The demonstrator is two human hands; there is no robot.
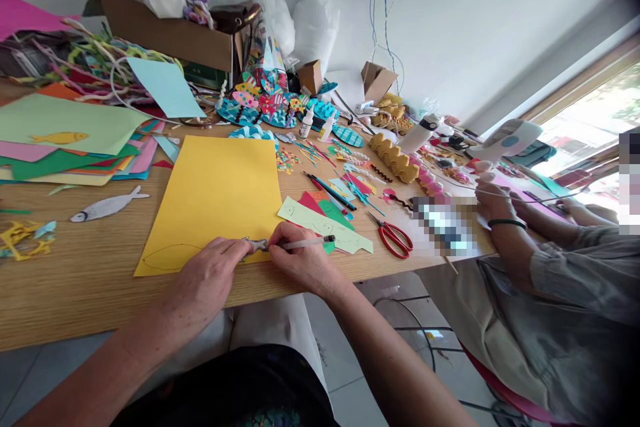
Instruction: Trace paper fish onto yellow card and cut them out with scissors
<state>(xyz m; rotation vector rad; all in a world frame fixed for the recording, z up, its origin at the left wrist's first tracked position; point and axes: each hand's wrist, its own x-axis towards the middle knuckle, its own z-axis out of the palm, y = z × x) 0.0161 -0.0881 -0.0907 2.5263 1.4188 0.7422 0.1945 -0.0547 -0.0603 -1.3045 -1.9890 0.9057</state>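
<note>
A sheet of yellow paper (225,193) lies on the table in front of me, with a pencil-like fish outline drawn near its lower left edge. My left hand (213,267) presses a small grey fish cut-out (257,245) onto the lower edge of the sheet, its fingers together and partly hiding the cut-out. A pen (310,242) with a pale barrel and dark end is pinched in my right hand (300,260). Its tip is hidden by my fingers beside the cut-out. Right of the sheet lies a pale green strip (325,227) with fish outlines, over red and green scraps.
Red-handled scissors (395,237) and several pens (330,190) lie to the right. A white fish cut-out (110,204) and stacked coloured paper (65,120) are on the left. Glue bottles (307,123) stand behind. Another person's hands (493,200) work at far right.
</note>
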